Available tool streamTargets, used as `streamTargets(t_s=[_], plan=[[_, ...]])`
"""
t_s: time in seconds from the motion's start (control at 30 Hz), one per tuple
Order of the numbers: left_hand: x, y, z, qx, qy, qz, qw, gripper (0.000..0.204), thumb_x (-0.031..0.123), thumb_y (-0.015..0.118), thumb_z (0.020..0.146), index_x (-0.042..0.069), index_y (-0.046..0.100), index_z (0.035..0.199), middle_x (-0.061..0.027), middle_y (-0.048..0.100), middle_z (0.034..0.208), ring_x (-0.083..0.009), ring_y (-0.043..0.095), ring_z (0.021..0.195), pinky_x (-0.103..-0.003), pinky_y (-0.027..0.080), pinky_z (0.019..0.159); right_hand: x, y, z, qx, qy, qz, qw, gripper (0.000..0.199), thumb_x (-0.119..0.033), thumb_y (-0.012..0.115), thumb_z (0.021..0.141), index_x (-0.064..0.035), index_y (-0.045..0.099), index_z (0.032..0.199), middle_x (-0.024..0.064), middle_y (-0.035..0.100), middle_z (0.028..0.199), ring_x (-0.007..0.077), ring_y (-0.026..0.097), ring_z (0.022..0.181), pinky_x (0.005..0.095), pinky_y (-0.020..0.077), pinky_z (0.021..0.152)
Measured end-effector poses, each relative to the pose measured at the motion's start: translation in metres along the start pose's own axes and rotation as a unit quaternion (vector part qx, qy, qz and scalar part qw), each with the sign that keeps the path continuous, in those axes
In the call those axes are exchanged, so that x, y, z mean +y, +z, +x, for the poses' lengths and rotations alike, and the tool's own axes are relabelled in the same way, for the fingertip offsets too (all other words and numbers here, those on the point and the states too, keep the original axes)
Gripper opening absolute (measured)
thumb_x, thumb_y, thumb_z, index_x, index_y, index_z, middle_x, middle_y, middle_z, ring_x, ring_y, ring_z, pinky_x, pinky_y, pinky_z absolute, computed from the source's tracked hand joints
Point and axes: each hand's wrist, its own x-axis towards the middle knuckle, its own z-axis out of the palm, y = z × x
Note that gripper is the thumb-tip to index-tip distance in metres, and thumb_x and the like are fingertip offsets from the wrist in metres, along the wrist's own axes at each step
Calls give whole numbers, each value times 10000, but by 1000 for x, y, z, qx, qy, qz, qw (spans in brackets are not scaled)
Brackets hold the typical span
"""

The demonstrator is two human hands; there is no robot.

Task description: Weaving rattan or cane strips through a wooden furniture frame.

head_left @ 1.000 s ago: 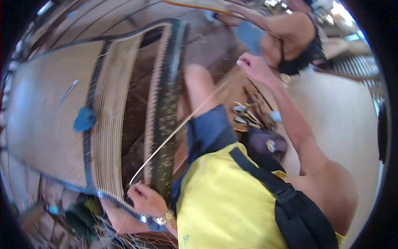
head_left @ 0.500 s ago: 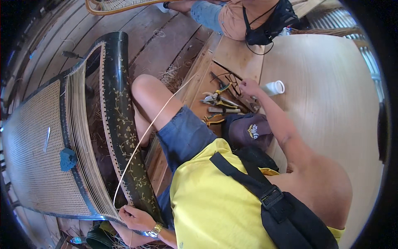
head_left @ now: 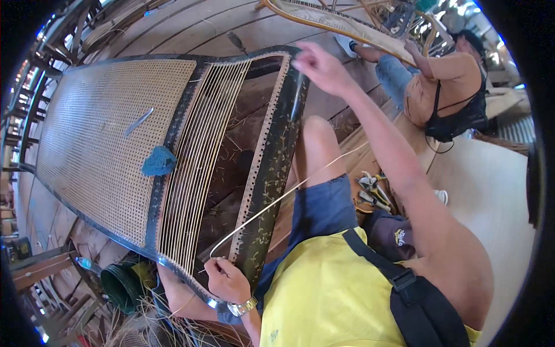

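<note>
My left hand [head_left: 228, 280], with a metal watch on the wrist, is closed on a pale cane strand [head_left: 254, 217] at the near end of a dark, flower-painted frame [head_left: 272, 168]. From there the strand loops up and runs right, across the frame and my leg, passing behind my right forearm. My right hand [head_left: 322, 68] is over the frame's far corner, fingers bent and smeared; whether it holds anything is unclear. Parallel strands [head_left: 199, 168] span part of the opening, beside a row of holes along the painted rail. Finished woven cane [head_left: 110, 156] fills the left section.
A blue lump [head_left: 159, 161] and a thin pointed tool [head_left: 139, 122] lie on the woven cane. Pliers and cutters [head_left: 373, 191] sit near a dark cap [head_left: 390, 234]. A dark green bucket [head_left: 120, 287] stands lower left. Another person [head_left: 451, 87] sits at upper right.
My right hand has swung from beside the white jar and tools to the frame's far corner. The view has turned, so the frame appears farther right. My left hand keeps hold of the strand.
</note>
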Motion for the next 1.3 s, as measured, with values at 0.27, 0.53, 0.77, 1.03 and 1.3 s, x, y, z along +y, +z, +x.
streamTargets(t_s=[0.27,0.53,0.77,1.03,1.3], plan=[[-16,4,2,32,-52,-22,998,91,135,624,891,52,629,854,-167,627,658,-361,613,587,-450,464,532,-1,121,158,-146,49,73,985,1028,-541,753,812,27,276,1524,276,445,1468,343,443,1367,424,372,1123],[-12,-4,16,30,-9,-53,998,59,108,676,832,84,623,825,-117,607,645,-327,602,593,-439,478,555,124,115,253,-85,-44,-259,961,654,-558,515,967,49,629,1182,244,692,1049,352,654,1069,435,466,936],[-16,-10,15,38,-26,-60,997,79,91,674,823,70,601,803,-116,575,595,-312,588,552,-423,477,562,123,138,242,10,-17,-276,961,580,-527,488,975,-9,617,1204,205,707,1060,383,668,1025,455,481,916],[-12,-14,11,28,-25,-85,996,130,93,664,830,75,552,767,-107,544,576,-297,588,559,-414,480,577,0,133,269,33,-148,-163,975,584,-513,575,965,45,634,1126,181,723,959,305,689,886,395,504,825],[-28,-7,10,14,-33,-104,994,111,106,657,831,58,561,798,-113,619,683,-298,628,636,-416,507,649,-272,299,-24,-500,-40,217,838,272,-289,647,969,-34,601,1053,78,662,966,166,653,887,330,558,822]])
